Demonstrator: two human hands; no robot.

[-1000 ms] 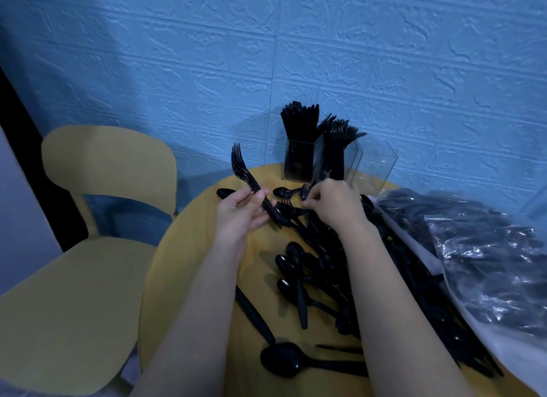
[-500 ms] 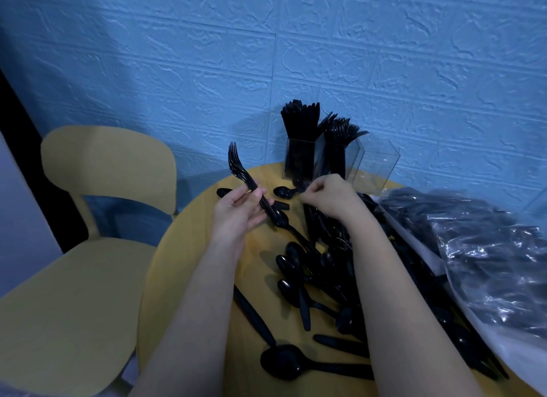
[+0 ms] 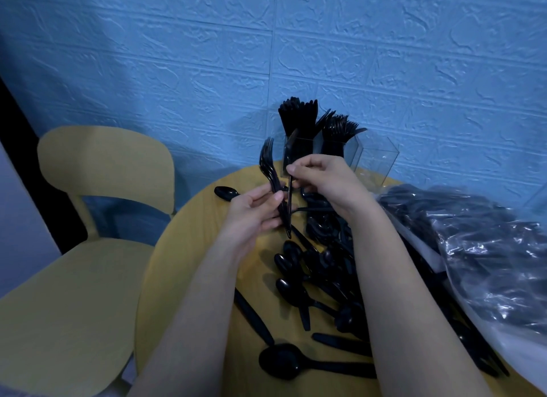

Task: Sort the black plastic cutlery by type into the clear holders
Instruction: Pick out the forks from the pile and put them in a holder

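Observation:
My left hand (image 3: 254, 213) grips a small bunch of black forks (image 3: 268, 165), tines pointing up. Beside it, my right hand (image 3: 325, 180) pinches one more black piece (image 3: 289, 201) upright against that bunch; its type is hard to tell. Loose black spoons and other cutlery (image 3: 313, 272) lie in a pile on the round yellow table (image 3: 189, 248). At the table's far edge stand clear holders: one with knives (image 3: 297, 115), one with forks (image 3: 337, 130), and an empty one (image 3: 376, 159).
A clear plastic bag of black cutlery (image 3: 479, 248) covers the table's right side. A yellow chair (image 3: 97, 219) stands to the left. A blue textured wall (image 3: 296, 56) rises right behind the holders.
My right hand lifted off the pile with a single piece and brought it to the forks held in my left hand. The fork bunch turned more upright.

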